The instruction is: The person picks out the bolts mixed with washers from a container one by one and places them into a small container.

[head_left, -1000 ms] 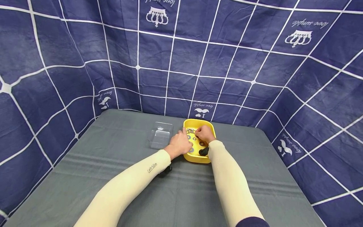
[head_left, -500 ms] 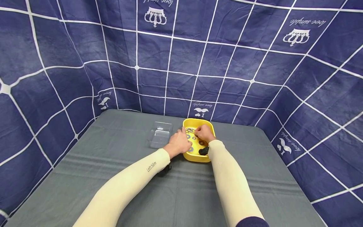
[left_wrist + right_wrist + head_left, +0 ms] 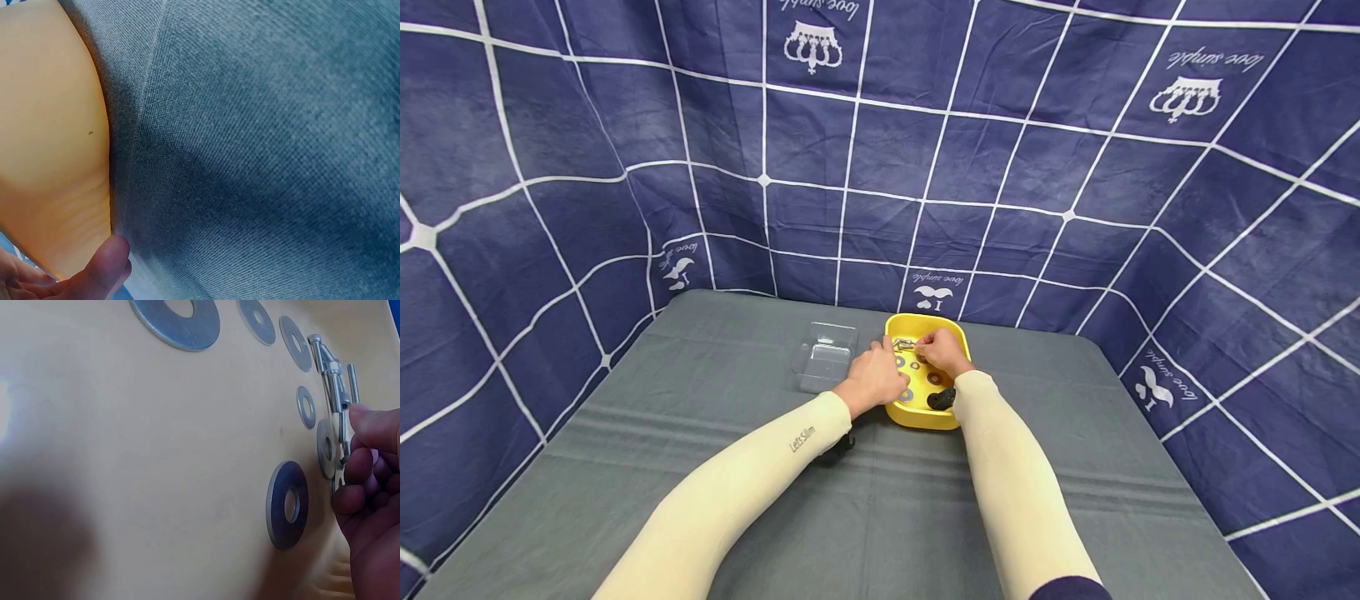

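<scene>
My left hand (image 3: 876, 377) grips the left rim of a yellow plastic bin (image 3: 925, 419). In the left wrist view its thumb (image 3: 106, 262) lies against the bin's outer wall. My right hand (image 3: 942, 352) reaches inside the bin, fingers curled. The right wrist view has its thumb and fingers pinching at a thin metal bolt (image 3: 353, 382), whose shank sticks up past the thumb; the fingers hide the rest. Right beside them lies a small heap of silvery bolts (image 3: 335, 394). Several flat washers of different sizes, such as a thick one (image 3: 275, 506), lie spread on the bin floor.
A clear plastic box (image 3: 826, 360) stands on the grey cloth-covered table (image 3: 700, 400), left of the bin. Black wrist-worn devices show under the left sleeve and at the right wrist (image 3: 940, 400). A blue checked curtain (image 3: 985, 150) hangs behind and along the sides.
Both hands stay nearly where they were at the bin. The right fingers shift only slightly beside the bolts, and the view itself drifts a little.
</scene>
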Demonstrator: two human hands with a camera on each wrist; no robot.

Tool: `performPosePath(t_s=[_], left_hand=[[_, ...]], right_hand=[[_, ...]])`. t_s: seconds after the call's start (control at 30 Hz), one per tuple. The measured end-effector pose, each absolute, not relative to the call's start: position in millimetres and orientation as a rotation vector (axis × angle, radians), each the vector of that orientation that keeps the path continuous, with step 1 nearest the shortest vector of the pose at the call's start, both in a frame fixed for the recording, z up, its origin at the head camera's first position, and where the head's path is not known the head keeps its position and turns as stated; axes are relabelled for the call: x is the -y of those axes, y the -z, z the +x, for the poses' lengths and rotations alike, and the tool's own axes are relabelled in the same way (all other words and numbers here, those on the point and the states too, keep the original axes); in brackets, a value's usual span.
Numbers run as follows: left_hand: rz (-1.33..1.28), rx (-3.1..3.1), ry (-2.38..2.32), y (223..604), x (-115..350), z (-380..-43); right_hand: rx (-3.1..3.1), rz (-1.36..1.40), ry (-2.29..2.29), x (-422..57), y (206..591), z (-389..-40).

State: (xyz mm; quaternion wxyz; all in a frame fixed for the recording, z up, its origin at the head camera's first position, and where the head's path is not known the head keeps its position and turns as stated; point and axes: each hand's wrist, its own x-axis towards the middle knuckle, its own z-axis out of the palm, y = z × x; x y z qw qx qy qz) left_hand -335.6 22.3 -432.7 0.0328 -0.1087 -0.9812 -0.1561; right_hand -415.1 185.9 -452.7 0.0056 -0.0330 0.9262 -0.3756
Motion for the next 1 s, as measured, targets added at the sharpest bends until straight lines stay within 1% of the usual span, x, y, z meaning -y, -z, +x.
performPosePath(t_s=[0.3,0.63,1.0], left_hand=[[-0.338,3.021,0.453,429.7,-23.7,-336.4],[-0.362,3.013,0.49,428.1,-23.3,-338.4],[-0.408,2.973,0.461,426.3,-19.3,-342.5]], right_hand=[[-2.93,-0.182,1.19,-188.3,445.9,-411.3],[-2.949,-0.188,1.187,-189.1,439.4,-412.5],[-2.976,-0.296,1.144,-191.8,427.9,-414.3]])
